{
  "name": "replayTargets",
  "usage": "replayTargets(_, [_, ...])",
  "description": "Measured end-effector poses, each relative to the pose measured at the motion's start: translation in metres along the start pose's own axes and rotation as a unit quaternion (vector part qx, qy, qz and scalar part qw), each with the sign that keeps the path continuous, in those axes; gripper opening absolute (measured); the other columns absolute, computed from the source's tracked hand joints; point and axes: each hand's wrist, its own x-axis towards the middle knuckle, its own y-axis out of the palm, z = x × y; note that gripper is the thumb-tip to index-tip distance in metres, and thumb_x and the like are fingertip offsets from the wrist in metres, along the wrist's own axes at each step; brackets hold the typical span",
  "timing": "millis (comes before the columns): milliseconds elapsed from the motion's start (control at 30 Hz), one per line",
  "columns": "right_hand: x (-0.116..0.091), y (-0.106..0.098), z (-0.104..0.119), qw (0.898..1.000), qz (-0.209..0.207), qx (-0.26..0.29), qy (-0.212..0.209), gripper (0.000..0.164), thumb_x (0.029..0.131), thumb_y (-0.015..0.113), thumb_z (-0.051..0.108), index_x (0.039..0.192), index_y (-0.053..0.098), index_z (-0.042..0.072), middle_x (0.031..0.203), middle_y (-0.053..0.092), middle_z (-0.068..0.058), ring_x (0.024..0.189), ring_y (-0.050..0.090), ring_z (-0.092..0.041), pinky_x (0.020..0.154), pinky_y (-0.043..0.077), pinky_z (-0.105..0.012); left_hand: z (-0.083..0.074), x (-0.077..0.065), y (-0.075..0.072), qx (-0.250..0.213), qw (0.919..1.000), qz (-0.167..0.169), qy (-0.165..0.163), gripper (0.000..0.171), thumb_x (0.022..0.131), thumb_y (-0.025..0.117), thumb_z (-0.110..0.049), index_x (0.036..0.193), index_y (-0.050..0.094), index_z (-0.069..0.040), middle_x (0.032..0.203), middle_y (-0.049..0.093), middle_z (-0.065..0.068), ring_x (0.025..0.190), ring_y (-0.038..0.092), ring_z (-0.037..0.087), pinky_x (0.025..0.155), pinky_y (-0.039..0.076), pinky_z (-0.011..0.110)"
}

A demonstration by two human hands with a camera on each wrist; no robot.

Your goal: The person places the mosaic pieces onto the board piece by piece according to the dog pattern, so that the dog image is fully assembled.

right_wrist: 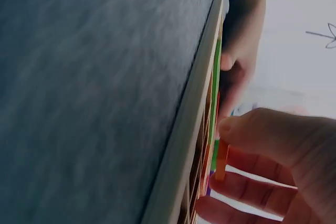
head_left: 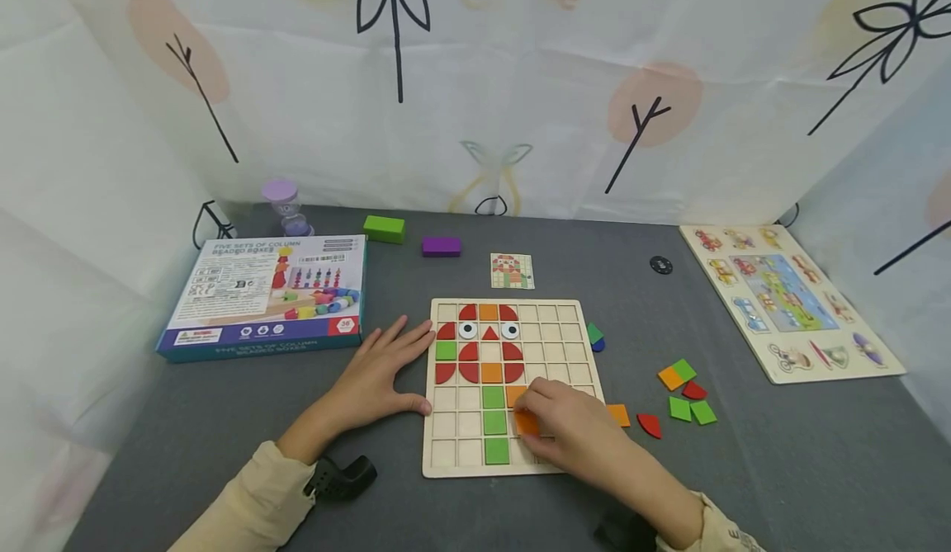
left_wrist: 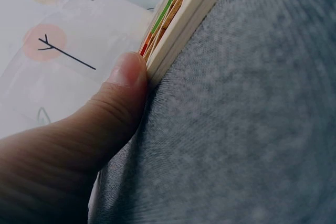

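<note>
Left hand [head_left: 384, 377]'s splayed out left of centre, fingers apart, thumb against the wooden board [head_left: 444, 426]'s left edge. Board's bottom centre of the frame; right hand [head_left: 575, 426] pinches an orange tile [head_left: 527, 424] over its lower right.

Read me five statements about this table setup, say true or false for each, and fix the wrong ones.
1. The right hand pinches an orange piece. True.
2. The left hand is well away from the grid board. False: it touches the board's left edge.
3. The small picture card lies beyond the grid board. True.
4. The beaded-boxes package lies right of the grid board. False: it lies on the left.
5. The round disc to the right of the card is black. True.
</note>
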Motion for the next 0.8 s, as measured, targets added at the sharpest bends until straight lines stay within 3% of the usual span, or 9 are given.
replayTargets(567, [0.006,0.003,0.005,1.000,-0.003,-0.010,0.001,0.025,0.071,0.069,0.030,0.093,0.062,0.020,0.083,0.050,0.010,0.073,0.046,-0.004,0.060,0.044,-0.021,0.000,0.000,-0.001,0.001,1.0000,0.007,-0.003,0.097,0.058,0.061,-0.066,0.138,0.028,-0.020,0.143,0.021,-0.006,0.133,0.006,0.025,0.101,0.003,0.053])
replayTargets(800, [-0.008,-0.011,-0.012,0.999,-0.022,-0.003,0.039,0.030,0.069,0.071,0.033,0.096,0.062,0.021,0.088,0.053,0.010,0.077,0.049,-0.002,0.061,0.046,-0.021,0.000,-0.001,-0.001,-0.002,1.0000,0.001,0.001,0.098,0.057,0.061,-0.066,0.137,0.029,-0.019,0.143,0.023,-0.005,0.133,0.008,0.026,0.101,0.005,0.054])
